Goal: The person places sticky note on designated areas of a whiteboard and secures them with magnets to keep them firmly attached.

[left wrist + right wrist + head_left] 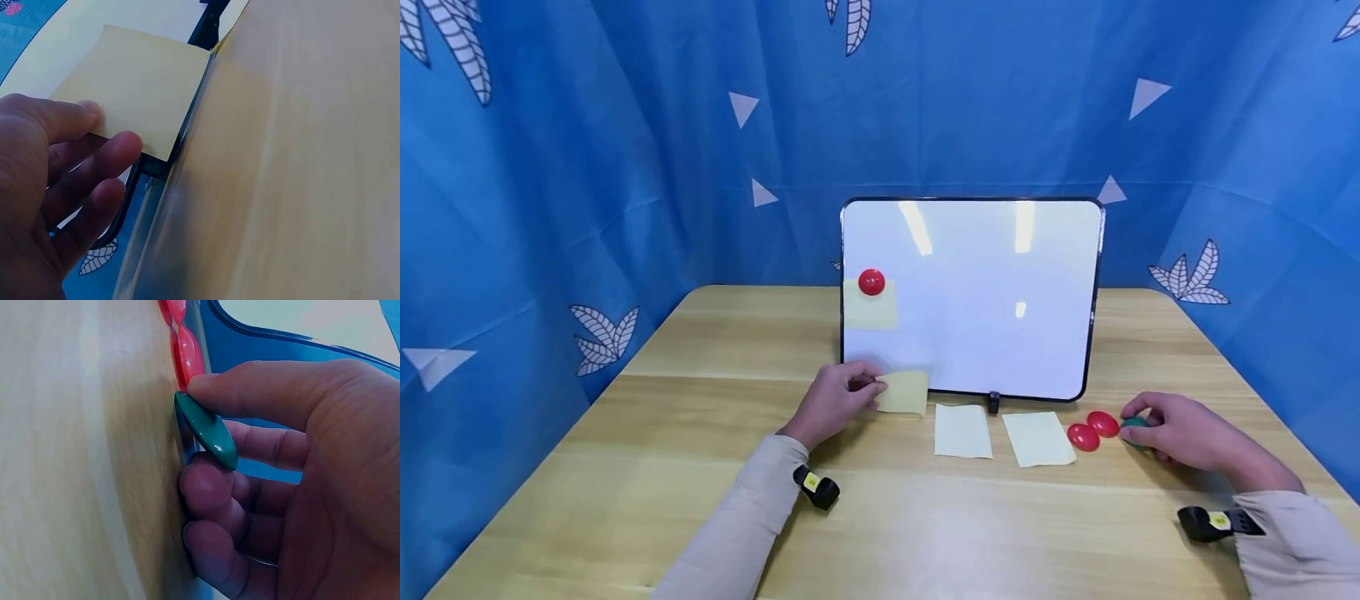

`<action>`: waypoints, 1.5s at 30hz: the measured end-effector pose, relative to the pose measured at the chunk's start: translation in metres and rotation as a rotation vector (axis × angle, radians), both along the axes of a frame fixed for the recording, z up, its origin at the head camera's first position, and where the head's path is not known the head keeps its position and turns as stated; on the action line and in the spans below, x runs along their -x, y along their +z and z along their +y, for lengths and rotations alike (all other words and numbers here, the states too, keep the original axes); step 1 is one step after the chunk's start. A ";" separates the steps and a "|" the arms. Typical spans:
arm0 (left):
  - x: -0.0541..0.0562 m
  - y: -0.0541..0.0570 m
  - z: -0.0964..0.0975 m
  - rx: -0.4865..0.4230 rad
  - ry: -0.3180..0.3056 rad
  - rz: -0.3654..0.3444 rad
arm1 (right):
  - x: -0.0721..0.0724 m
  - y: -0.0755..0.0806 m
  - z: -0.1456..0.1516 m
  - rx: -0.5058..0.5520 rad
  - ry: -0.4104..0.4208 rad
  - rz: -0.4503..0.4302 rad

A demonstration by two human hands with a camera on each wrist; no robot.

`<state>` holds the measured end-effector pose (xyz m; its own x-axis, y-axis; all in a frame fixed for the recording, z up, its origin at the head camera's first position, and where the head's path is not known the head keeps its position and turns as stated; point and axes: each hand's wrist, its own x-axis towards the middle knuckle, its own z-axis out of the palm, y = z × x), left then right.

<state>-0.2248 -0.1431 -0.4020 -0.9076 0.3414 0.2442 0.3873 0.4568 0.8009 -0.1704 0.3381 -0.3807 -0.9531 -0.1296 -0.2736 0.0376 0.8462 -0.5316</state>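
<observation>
My left hand (842, 400) pinches a pale yellow paper note (904, 393) by its left edge, thumb on top, just before the lower left of the whiteboard (985, 317). In the left wrist view the note (137, 87) is nearly flat. My right hand (1187, 433) is at the right of the table, with fingers around a green round magnet (209, 430). That magnet is tilted, one edge near the tabletop. Beside it lie two red round magnets (1083, 437). On the board's left side, another red magnet (872, 282) sits over the top of a yellow note (871, 312).
Two more pale notes (963, 432) (1039, 439) lie on the wooden table (880, 533) before the board. A small black stand foot (993, 403) supports the board's lower edge. Blue patterned cloth (1000, 100) hangs behind and at the sides.
</observation>
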 end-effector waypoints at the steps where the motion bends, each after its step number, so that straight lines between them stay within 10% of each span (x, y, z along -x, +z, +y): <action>1: 0.000 0.000 0.000 -0.008 0.000 0.001 | 0.001 0.001 -0.001 -0.002 0.001 0.000; 16: 0.015 0.013 0.014 -0.060 0.028 0.024 | 0.003 0.007 -0.005 -0.004 0.001 -0.001; 35: 0.031 0.036 0.037 -0.178 0.123 -0.007 | 0.001 0.002 -0.012 0.041 -0.128 0.449; 45: 0.034 0.044 0.048 -0.193 0.150 0.018 | -0.003 0.003 -0.020 0.131 -0.169 0.476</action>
<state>-0.2593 -0.0952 -0.3576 -0.9396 0.1487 0.3083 0.3416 0.3491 0.8726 -0.1674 0.3184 -0.3781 -0.9786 0.0327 0.2032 -0.1038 0.7742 -0.6244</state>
